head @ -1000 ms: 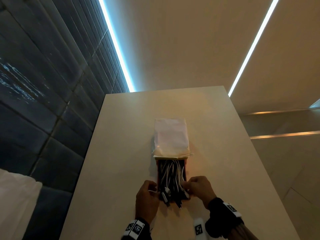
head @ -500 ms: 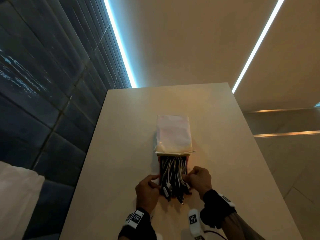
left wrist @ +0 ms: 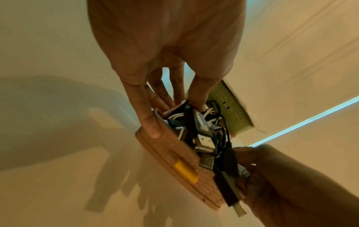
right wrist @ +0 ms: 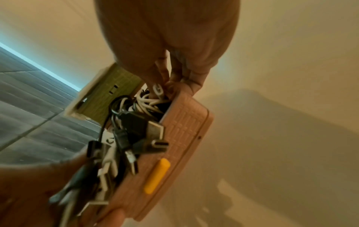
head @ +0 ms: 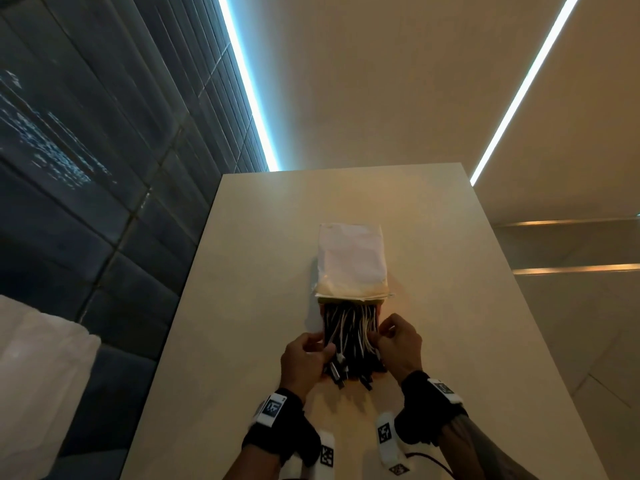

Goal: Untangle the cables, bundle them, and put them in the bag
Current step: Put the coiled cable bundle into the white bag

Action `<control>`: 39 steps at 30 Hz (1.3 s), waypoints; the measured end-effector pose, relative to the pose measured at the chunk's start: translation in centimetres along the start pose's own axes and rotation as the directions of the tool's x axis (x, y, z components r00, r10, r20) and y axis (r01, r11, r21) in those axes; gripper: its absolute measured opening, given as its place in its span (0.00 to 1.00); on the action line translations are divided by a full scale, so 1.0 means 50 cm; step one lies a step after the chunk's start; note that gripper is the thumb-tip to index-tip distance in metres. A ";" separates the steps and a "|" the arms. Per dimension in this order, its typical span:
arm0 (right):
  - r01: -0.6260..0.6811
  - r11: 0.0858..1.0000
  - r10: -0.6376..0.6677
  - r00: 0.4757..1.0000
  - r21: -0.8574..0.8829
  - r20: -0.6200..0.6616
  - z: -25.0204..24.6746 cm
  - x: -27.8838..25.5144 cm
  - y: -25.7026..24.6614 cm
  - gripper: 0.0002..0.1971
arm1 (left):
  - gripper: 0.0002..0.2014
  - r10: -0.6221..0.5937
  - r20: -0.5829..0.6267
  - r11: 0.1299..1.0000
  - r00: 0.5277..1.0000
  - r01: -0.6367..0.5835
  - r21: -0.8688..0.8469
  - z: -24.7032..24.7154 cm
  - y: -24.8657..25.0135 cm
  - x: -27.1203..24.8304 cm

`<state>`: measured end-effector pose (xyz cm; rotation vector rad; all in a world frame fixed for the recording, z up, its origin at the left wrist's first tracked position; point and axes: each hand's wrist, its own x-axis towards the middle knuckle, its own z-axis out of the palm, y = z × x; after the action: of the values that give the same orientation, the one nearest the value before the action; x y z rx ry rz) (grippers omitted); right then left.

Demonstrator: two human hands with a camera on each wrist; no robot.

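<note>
A thick bunch of black and white cables with metal plugs (head: 349,337) lies lengthwise in a pink textured pouch with a yellow tab on each side (left wrist: 174,155), which sits on the pale beige bench (head: 242,306) straight in front of the person. The plug ends spill out of the pouch's near opening toward the wrists. The far end of the bunch runs under a white flap with an olive-green ribbed lining (head: 351,261), folded back away from the person.

The left hand (head: 304,362) pinches the left wall of the pouch: its fingers (left wrist: 149,122) lie outside on the pink wall while the thumb presses into the cables from within. The right hand (head: 398,344) holds the right wall in much the same way, its curled fingers (right wrist: 194,83) gripping the rim at the far end among white cable loops. Both wrists wear black bands with white marker blocks (head: 272,407).

Beyond the bench, a dark panelled wall (head: 104,168) meets a pale ceiling along a bright light strip (head: 249,84).
</note>
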<state>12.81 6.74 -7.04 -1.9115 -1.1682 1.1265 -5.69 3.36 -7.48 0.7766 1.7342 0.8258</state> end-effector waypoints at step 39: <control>-0.142 0.983 0.168 0.952 -0.116 0.256 0.015 0.092 -0.025 0.23 | 0.27 -0.025 -0.008 0.982 1.000 0.026 0.188 0.017 0.057 0.083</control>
<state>12.77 11.50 -7.92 -1.9991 -1.2494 1.4720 -5.67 8.45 -7.48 0.8764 1.8414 0.6536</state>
